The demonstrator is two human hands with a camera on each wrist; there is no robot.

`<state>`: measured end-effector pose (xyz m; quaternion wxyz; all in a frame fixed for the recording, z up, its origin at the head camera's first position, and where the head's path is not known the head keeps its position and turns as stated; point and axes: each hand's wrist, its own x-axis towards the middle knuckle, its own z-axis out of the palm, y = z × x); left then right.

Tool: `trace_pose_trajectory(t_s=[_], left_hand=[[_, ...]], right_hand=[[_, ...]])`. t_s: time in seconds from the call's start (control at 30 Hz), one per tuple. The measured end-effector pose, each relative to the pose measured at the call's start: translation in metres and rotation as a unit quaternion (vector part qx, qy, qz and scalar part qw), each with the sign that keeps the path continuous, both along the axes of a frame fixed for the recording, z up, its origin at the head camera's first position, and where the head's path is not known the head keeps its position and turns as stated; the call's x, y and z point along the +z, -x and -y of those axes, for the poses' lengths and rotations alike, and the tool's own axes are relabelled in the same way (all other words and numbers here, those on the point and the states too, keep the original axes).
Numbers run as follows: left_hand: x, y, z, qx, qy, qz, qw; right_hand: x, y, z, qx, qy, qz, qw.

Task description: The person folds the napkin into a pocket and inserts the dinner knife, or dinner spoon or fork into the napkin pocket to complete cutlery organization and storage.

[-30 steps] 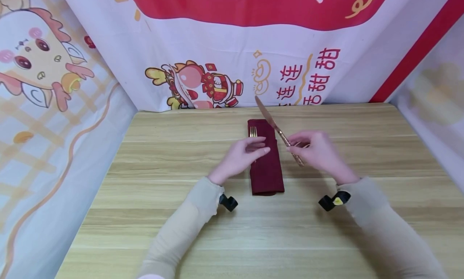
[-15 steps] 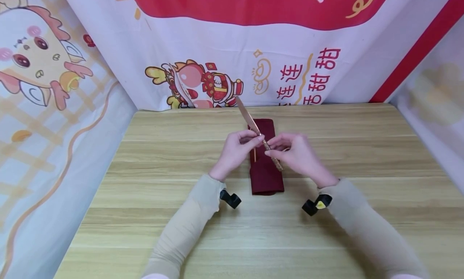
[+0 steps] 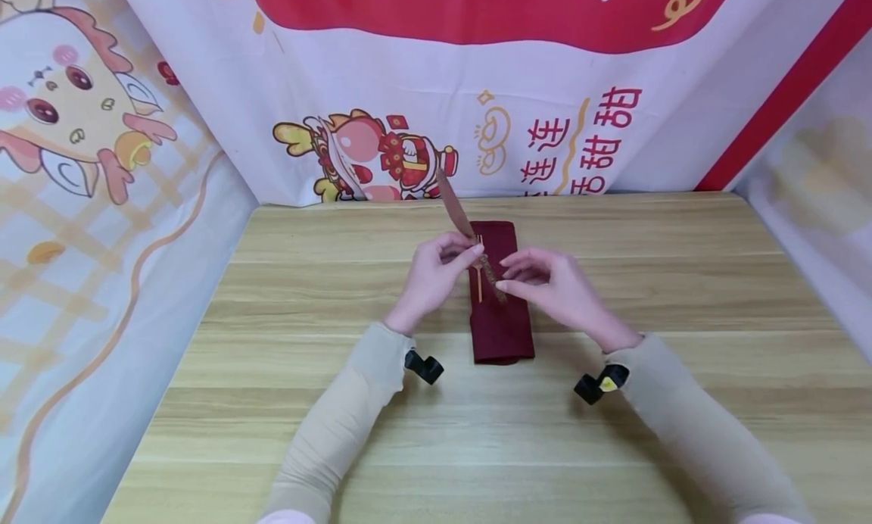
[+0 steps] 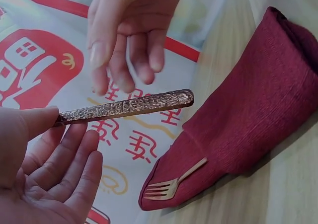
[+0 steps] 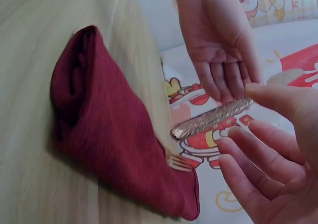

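Observation:
A table knife with a coppery blade (image 3: 453,203) and a textured handle (image 4: 126,107) is raised over the folded dark red napkin (image 3: 502,341). My left hand (image 3: 431,276) pinches it between thumb and fingers where blade meets handle. The tip points away and to the left. Beside the handle, my right hand (image 3: 560,288) has its fingers spread and loosely bent; the left wrist view shows a gap between them and the knife. A golden fork (image 4: 166,188) lies in the napkin's fold, tines outward, its lower handle covered by cloth.
The napkin lies lengthwise on a wooden table (image 3: 327,357). A white printed cloth (image 3: 409,77) hangs behind the table's back edge, and more printed cloth (image 3: 88,282) hangs at the left. Each wrist wears a small black camera (image 3: 425,368).
The knife came left from beside the napkin to above it in my right hand. My left hand took hold of it, and my right fingers let go.

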<state>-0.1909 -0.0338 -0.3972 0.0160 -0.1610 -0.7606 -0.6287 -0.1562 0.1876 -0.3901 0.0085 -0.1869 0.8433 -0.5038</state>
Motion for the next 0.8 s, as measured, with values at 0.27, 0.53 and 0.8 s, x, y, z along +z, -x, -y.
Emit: trace_pose_trajectory(t_s=[0.27, 0.53, 0.8], left_hand=[[0.009, 0.007, 0.008, 0.029, -0.076, 0.027, 0.9963], [0.018, 0.01, 0.015, 0.043, -0.077, 0.026, 0.9958], [0.018, 0.013, 0.016, 0.044, -0.076, 0.015, 0.996]], right_hand=[[-0.01, -0.009, -0.013, 0.056, -0.114, -0.041, 0.9911], [-0.026, -0.032, -0.008, 0.133, -0.231, -0.068, 0.9613], [-0.039, -0.055, 0.003, 0.23, -0.328, -0.05, 0.9148]])
